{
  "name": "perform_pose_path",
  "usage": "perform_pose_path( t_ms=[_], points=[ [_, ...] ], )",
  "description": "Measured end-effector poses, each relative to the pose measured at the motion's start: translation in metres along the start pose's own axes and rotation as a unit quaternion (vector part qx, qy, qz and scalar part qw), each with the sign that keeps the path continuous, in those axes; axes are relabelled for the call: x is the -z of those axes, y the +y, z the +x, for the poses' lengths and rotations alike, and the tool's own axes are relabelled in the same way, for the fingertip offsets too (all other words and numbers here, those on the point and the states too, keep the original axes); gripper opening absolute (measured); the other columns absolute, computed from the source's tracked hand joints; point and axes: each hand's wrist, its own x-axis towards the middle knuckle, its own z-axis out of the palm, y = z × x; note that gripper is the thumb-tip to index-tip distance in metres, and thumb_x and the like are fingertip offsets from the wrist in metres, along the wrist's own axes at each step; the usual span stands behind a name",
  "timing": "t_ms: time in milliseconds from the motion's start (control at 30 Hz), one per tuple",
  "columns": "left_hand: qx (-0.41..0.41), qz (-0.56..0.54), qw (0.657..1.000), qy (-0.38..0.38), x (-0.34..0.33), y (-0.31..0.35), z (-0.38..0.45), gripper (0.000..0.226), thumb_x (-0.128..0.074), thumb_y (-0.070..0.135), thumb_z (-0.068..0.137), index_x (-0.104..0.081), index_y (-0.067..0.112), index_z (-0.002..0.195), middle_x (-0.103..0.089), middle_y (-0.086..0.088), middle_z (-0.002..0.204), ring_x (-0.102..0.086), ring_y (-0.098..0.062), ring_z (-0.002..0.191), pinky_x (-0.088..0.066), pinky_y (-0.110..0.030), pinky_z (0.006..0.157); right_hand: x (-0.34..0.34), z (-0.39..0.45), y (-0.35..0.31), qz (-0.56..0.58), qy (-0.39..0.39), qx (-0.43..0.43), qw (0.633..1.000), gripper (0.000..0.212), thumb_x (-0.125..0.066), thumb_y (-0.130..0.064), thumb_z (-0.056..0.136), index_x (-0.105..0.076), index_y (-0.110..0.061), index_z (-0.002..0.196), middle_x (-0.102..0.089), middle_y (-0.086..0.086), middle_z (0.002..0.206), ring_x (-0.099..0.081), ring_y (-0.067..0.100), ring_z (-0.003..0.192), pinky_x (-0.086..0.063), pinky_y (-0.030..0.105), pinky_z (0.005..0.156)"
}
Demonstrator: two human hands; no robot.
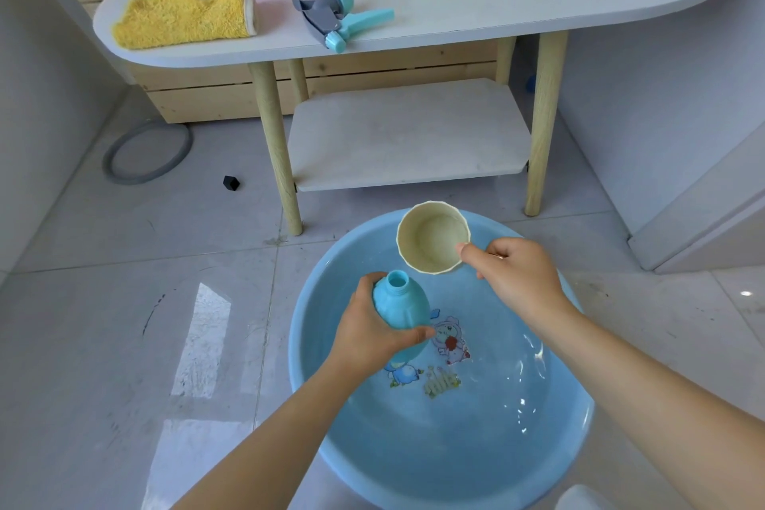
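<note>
A light blue plastic bottle (400, 308) with an open neck is held upright over a blue basin (314, 377) of water on the floor. My left hand (368, 333) grips the bottle round its body. My right hand (515, 275) pinches the rim of a cream cup (430, 236), thumb inside, holding it tilted above the basin's far side, a little beyond the bottle's mouth. The cup's inside faces me; whether it holds water I cannot tell.
A white oval table (496, 8) stands beyond the basin with a yellow cloth (182, 14), a blue-grey spray head (337, 14), and pink, clear and green containers. Its lower shelf (410, 137) is bare. A grey ring (147, 151) and small black object (231, 183) lie on the tiled floor.
</note>
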Motion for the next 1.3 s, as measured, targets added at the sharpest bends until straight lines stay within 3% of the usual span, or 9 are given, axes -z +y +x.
perform_pose_path(
  t_ms=[133, 300, 433, 533, 833, 1033, 1300],
  points=[
    [-0.007, 0.005, 1.0, -0.001, -0.0007, 0.0014, -0.0011, 0.08, -0.09, 0.034, 0.057, -0.035, 0.039, 0.115, -0.052, 0.015, 0.11, -0.054, -0.01, 0.099, -0.048, -0.02, 0.074, -0.0035, -0.004, -0.0023, -0.004, 0.034, 0.05, 0.998, 0.056, -0.071, -0.043, 0.074, -0.028, -0.016, 0.05, -0.022, -0.006, 0.043, -0.024, 0.015, 0.046, -0.021, 0.029, 0.05],
    [-0.015, 0.015, 1.0, -0.002, -0.0025, 0.0033, -0.0012, 0.08, -0.089, 0.035, 0.057, -0.035, 0.039, 0.115, -0.052, 0.013, 0.112, -0.054, -0.01, 0.1, -0.047, -0.019, 0.073, -0.005, -0.0063, -0.0035, -0.023, 0.063, 0.149, 0.987, 0.059, -0.072, -0.045, 0.072, -0.027, -0.016, 0.047, -0.022, -0.003, 0.043, -0.022, 0.014, 0.048, -0.025, 0.028, 0.057],
    [-0.009, 0.018, 1.0, 0.0, -0.0035, 0.0034, 0.0005, 0.082, -0.089, 0.037, 0.056, -0.034, 0.04, 0.116, -0.052, 0.008, 0.117, -0.055, -0.014, 0.103, -0.053, -0.031, 0.083, -0.007, -0.0069, -0.0036, -0.075, 0.099, 0.219, 0.968, 0.056, -0.061, -0.056, 0.066, -0.021, -0.023, 0.044, -0.032, -0.001, 0.039, -0.028, 0.014, 0.046, -0.027, 0.03, 0.069],
    [-0.01, 0.021, 1.0, -0.002, -0.0035, 0.004, 0.0, 0.081, -0.089, 0.037, 0.056, -0.034, 0.04, 0.116, -0.052, 0.007, 0.117, -0.055, -0.014, 0.103, -0.053, -0.032, 0.082, -0.0087, -0.0064, -0.0034, -0.102, 0.118, 0.246, 0.956, 0.051, -0.051, -0.063, 0.065, -0.023, -0.026, 0.044, -0.028, -0.007, 0.038, -0.036, 0.008, 0.051, -0.025, 0.029, 0.072],
    [-0.012, 0.027, 1.0, -0.001, -0.003, 0.0024, -0.0006, 0.082, -0.089, 0.038, 0.056, -0.034, 0.039, 0.116, -0.052, 0.008, 0.118, -0.054, -0.014, 0.103, -0.05, -0.028, 0.081, -0.0084, -0.0052, -0.0049, -0.123, 0.148, 0.276, 0.942, 0.047, -0.051, -0.062, 0.068, -0.026, -0.028, 0.045, -0.03, -0.013, 0.039, -0.036, 0.003, 0.053, -0.023, 0.027, 0.071],
    [-0.007, 0.027, 1.0, -0.002, -0.0027, 0.0014, -0.0011, 0.082, -0.089, 0.039, 0.056, -0.033, 0.04, 0.116, -0.052, 0.007, 0.118, -0.053, -0.014, 0.103, -0.048, -0.027, 0.08, -0.008, -0.0048, -0.0058, -0.134, 0.158, 0.286, 0.935, 0.047, -0.052, -0.06, 0.068, -0.036, -0.022, 0.045, -0.03, -0.012, 0.04, -0.039, 0.014, 0.053, -0.026, 0.028, 0.072],
    [-0.003, 0.025, 1.0, -0.006, -0.0018, 0.0015, -0.0027, 0.081, -0.089, 0.038, 0.057, -0.033, 0.038, 0.117, -0.052, 0.008, 0.117, -0.053, -0.014, 0.102, -0.048, -0.026, 0.077, -0.0099, -0.0036, -0.005, -0.148, 0.17, 0.297, 0.928, 0.051, -0.054, -0.059, 0.069, -0.045, -0.016, 0.045, -0.035, -0.01, 0.041, -0.04, 0.015, 0.054, -0.025, 0.028, 0.073]
  ],
)
